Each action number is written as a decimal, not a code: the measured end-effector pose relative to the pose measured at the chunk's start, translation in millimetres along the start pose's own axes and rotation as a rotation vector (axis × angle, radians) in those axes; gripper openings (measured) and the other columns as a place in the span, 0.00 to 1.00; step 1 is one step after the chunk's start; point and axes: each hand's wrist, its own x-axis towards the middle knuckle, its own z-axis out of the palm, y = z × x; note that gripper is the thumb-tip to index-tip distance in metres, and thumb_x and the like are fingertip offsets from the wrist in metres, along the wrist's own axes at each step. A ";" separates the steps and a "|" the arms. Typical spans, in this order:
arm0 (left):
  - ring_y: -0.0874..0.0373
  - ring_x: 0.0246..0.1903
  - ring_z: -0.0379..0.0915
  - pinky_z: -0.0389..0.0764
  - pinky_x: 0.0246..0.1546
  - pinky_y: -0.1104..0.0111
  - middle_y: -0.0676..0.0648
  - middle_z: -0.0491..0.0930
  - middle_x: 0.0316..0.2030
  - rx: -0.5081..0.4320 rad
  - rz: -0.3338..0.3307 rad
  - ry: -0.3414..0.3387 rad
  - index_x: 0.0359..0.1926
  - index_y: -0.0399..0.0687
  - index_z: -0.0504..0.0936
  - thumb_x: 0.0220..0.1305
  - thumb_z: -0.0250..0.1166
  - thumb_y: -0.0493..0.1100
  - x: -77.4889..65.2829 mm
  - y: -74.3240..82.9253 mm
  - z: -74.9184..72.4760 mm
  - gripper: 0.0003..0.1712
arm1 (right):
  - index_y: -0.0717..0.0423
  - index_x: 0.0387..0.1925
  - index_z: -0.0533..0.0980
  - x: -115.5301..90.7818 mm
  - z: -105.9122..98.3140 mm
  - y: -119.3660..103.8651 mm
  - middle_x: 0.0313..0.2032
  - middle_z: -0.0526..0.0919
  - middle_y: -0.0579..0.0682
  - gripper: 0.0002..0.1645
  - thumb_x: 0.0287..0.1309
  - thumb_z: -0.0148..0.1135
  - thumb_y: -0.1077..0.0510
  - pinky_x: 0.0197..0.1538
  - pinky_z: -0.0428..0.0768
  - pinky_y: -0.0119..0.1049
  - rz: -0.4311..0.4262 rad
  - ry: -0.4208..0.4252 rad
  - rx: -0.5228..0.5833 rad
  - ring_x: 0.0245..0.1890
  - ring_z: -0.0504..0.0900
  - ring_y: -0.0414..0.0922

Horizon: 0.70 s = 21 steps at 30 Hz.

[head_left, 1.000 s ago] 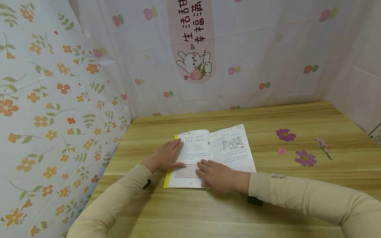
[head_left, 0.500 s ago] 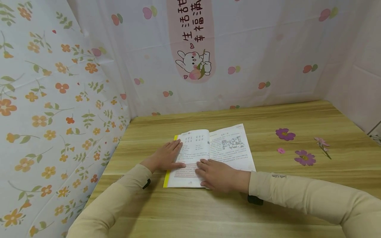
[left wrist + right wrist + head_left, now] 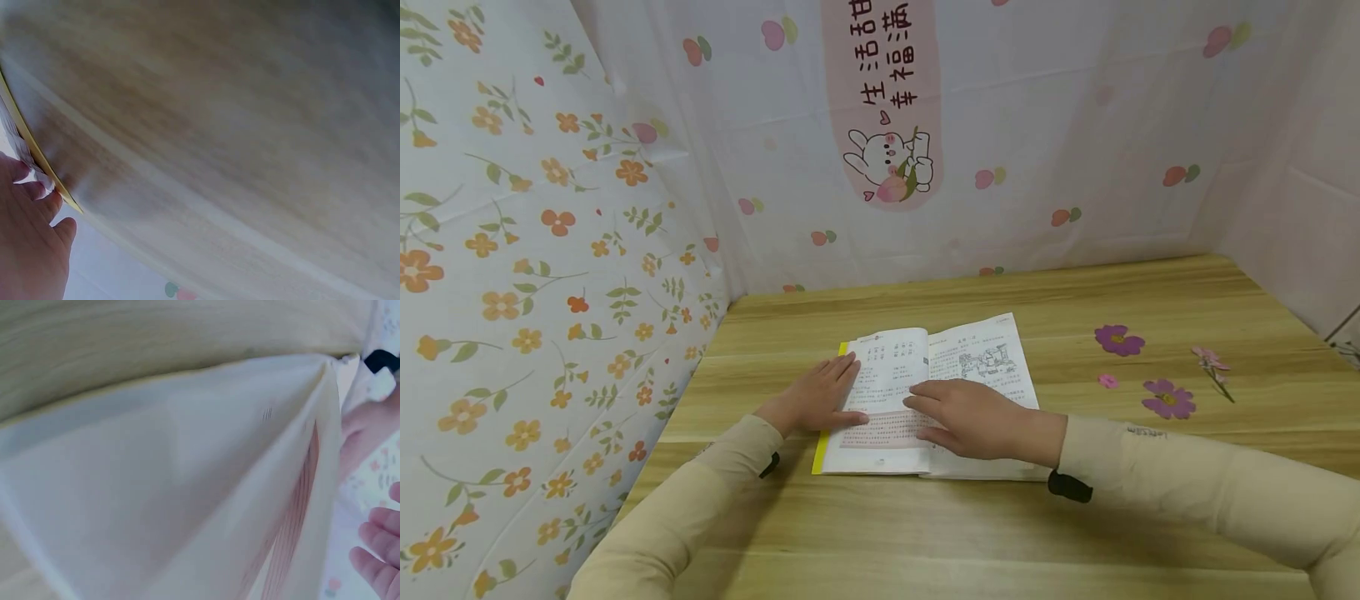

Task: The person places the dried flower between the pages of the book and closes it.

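Observation:
An open book (image 3: pixel 891 367) with a yellow cover edge lies on the wooden table in the head view, with printed text and a line drawing on its right page. My left hand (image 3: pixel 816 398) rests along the book's left side, fingers extended over the page margin. In the left wrist view, the fingers of that left hand (image 3: pixel 31 231) lie at the yellow edge. My right hand (image 3: pixel 977 419) is over the book's middle, fingers extended toward the left page and covering part of the right page. The right wrist view shows a page (image 3: pixel 125 469) close up, with right-hand fingertips (image 3: pixel 382 537) beside it.
Right of the book lie two purple flowers (image 3: pixel 1119 340), a small pink flower (image 3: pixel 1107 381) and a pink sprig with a stem (image 3: pixel 1213 367). A flower-patterned curtain (image 3: pixel 550 292) hangs at the left; a pale printed curtain (image 3: pixel 1037 125) backs the table (image 3: pixel 850 533).
My right hand has moved up and to the right from the book's lower middle, uncovering the lower edge of the pages. The left hand stays in place.

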 end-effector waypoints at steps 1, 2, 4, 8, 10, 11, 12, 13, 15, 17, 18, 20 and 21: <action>0.43 0.72 0.43 0.48 0.70 0.55 0.34 0.47 0.74 -0.007 0.003 0.005 0.74 0.32 0.48 0.66 0.46 0.74 -0.2 0.1 0.0 0.56 | 0.59 0.58 0.75 -3.3 -3.2 1.9 0.56 0.79 0.57 0.26 0.64 0.62 0.49 0.56 0.76 0.45 0.017 0.015 0.018 0.55 0.78 0.51; 0.42 0.72 0.43 0.48 0.70 0.54 0.34 0.47 0.73 -0.012 0.008 0.010 0.74 0.31 0.49 0.66 0.46 0.73 -0.4 0.1 0.0 0.56 | 0.59 0.58 0.75 -6.8 -6.0 4.1 0.55 0.79 0.56 0.26 0.64 0.63 0.49 0.55 0.76 0.46 0.032 0.031 0.033 0.55 0.79 0.51; 0.41 0.72 0.44 0.49 0.70 0.53 0.33 0.48 0.73 -0.023 0.017 0.022 0.73 0.30 0.50 0.66 0.48 0.72 -0.8 0.0 0.2 0.55 | 0.59 0.57 0.75 -13.9 -11.5 8.3 0.54 0.80 0.56 0.26 0.63 0.64 0.50 0.55 0.77 0.47 0.063 0.063 0.065 0.54 0.79 0.52; 0.42 0.72 0.44 0.49 0.70 0.54 0.33 0.47 0.73 -0.020 0.013 0.017 0.74 0.31 0.49 0.66 0.47 0.73 -1.1 -0.3 0.4 0.56 | 0.61 0.55 0.76 -28.7 -18.6 19.2 0.52 0.81 0.55 0.24 0.60 0.67 0.54 0.56 0.75 0.49 0.110 0.142 0.132 0.54 0.79 0.53; 0.42 0.72 0.43 0.48 0.70 0.55 0.34 0.47 0.73 -0.014 0.006 0.007 0.74 0.31 0.48 0.66 0.46 0.74 -1.0 -0.3 0.2 0.56 | 0.61 0.53 0.77 -36.8 -22.0 24.5 0.51 0.82 0.53 0.23 0.59 0.68 0.55 0.57 0.75 0.49 0.149 0.181 0.179 0.54 0.79 0.52; 0.43 0.72 0.43 0.48 0.70 0.55 0.34 0.46 0.74 -0.014 0.003 0.003 0.74 0.32 0.48 0.66 0.45 0.74 -0.9 -0.2 0.1 0.56 | 0.60 0.53 0.77 -41.2 -23.7 27.0 0.50 0.82 0.52 0.22 0.59 0.68 0.56 0.56 0.75 0.48 0.174 0.198 0.206 0.54 0.79 0.52; 0.43 0.72 0.43 0.48 0.70 0.55 0.34 0.46 0.74 -0.018 0.003 0.002 0.74 0.32 0.48 0.66 0.45 0.74 -0.9 0.0 -0.1 0.56 | 0.60 0.52 0.78 -45.8 -25.2 29.4 0.50 0.82 0.52 0.22 0.58 0.69 0.57 0.55 0.76 0.48 0.203 0.214 0.228 0.53 0.80 0.52; 0.42 0.72 0.42 0.48 0.70 0.55 0.34 0.46 0.74 -0.018 0.002 -0.001 0.74 0.32 0.48 0.66 0.45 0.74 -0.7 0.0 -0.1 0.57 | 0.59 0.52 0.78 -50.8 -27.2 31.5 0.50 0.83 0.52 0.21 0.58 0.69 0.57 0.53 0.78 0.48 0.237 0.226 0.253 0.52 0.81 0.52; 0.43 0.73 0.42 0.48 0.70 0.55 0.35 0.46 0.74 -0.016 -0.004 -0.009 0.74 0.32 0.47 0.65 0.44 0.75 -0.5 0.2 -0.1 0.57 | 0.59 0.52 0.78 -60.4 -31.3 36.1 0.49 0.83 0.52 0.20 0.57 0.69 0.59 0.49 0.80 0.48 0.302 0.251 0.312 0.49 0.82 0.51; 0.43 0.73 0.41 0.47 0.70 0.55 0.35 0.45 0.74 -0.021 -0.008 -0.013 0.74 0.32 0.47 0.65 0.44 0.75 -0.5 0.1 0.1 0.57 | 0.60 0.51 0.78 -71.0 -34.0 41.2 0.48 0.83 0.53 0.20 0.57 0.69 0.61 0.45 0.81 0.47 0.370 0.274 0.358 0.45 0.82 0.50; 0.43 0.73 0.41 0.47 0.70 0.55 0.35 0.45 0.74 -0.020 -0.010 -0.015 0.74 0.32 0.47 0.65 0.44 0.75 -0.3 -0.1 0.3 0.57 | 0.61 0.51 0.79 -76.3 -34.5 44.2 0.48 0.84 0.54 0.19 0.57 0.69 0.62 0.44 0.82 0.46 0.398 0.290 0.375 0.43 0.83 0.49; 0.43 0.73 0.41 0.47 0.70 0.55 0.35 0.45 0.74 -0.025 -0.012 -0.015 0.74 0.33 0.46 0.65 0.45 0.74 -0.2 -0.6 0.7 0.57 | 0.63 0.50 0.79 -87.2 -34.6 51.1 0.47 0.84 0.54 0.18 0.57 0.69 0.63 0.43 0.82 0.44 0.445 0.325 0.402 0.41 0.83 0.48; 0.43 0.73 0.41 0.47 0.70 0.55 0.35 0.45 0.74 -0.028 -0.014 -0.016 0.75 0.33 0.46 0.65 0.45 0.74 -0.3 -0.8 0.9 0.57 | 0.64 0.50 0.79 -92.7 -34.1 54.6 0.46 0.84 0.55 0.18 0.57 0.69 0.64 0.42 0.82 0.41 0.463 0.345 0.412 0.41 0.83 0.47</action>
